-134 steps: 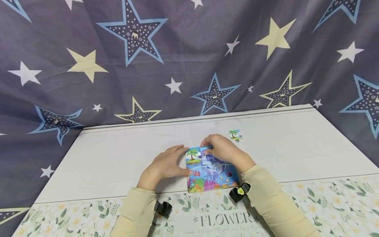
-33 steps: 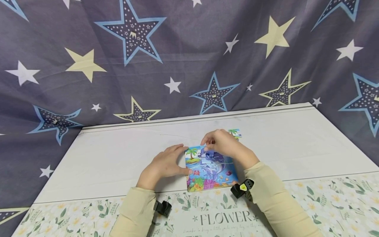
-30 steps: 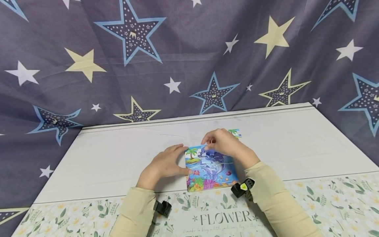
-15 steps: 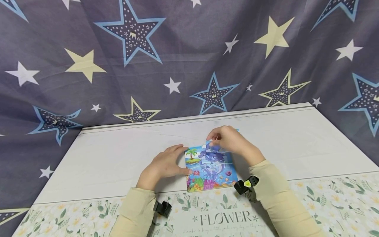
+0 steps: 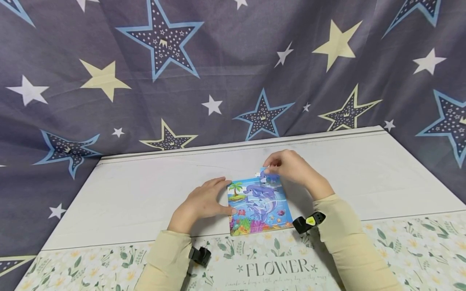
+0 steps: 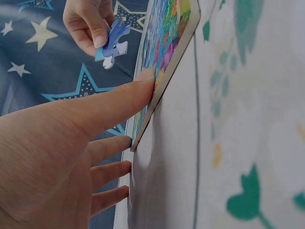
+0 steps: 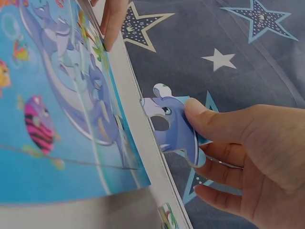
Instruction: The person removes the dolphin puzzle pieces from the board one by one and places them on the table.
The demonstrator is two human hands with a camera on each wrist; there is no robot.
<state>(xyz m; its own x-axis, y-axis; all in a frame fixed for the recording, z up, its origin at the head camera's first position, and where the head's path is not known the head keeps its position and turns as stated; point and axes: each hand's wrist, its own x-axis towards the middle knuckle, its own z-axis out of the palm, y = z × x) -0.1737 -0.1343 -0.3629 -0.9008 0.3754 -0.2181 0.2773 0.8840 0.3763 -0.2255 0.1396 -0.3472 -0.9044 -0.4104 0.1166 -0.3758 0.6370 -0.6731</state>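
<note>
A square dolphin jigsaw puzzle [image 5: 271, 220] with a blue sea scene lies flat on the table. My left hand [image 5: 200, 202] rests along its left side, thumb on the edge and fingertips by the far corner, fingers fairly straight. Over the puzzle's far edge, my right hand [image 5: 291, 167] pinches a jigsaw piece between thumb and fingers. That jigsaw piece [image 7: 174, 124] shows a dolphin's head with an eye and white knobs. In the left wrist view the held piece [image 6: 114, 47] appears raised beyond the puzzle. My right fingertips partly cover it.
A loose palm-tree jigsaw piece [image 7: 167, 217] lies on the table, covered by my right hand in the head view. The white table [image 5: 145, 202] has a flowered front strip [image 5: 109, 264]. A star-patterned curtain [image 5: 225, 64] hangs behind the table's far edge.
The right hand has lifted the dolphin-head piece off the puzzle and moved it back and to the right. The puzzle's dolphin picture is now uncovered. The left hand stays in place.
</note>
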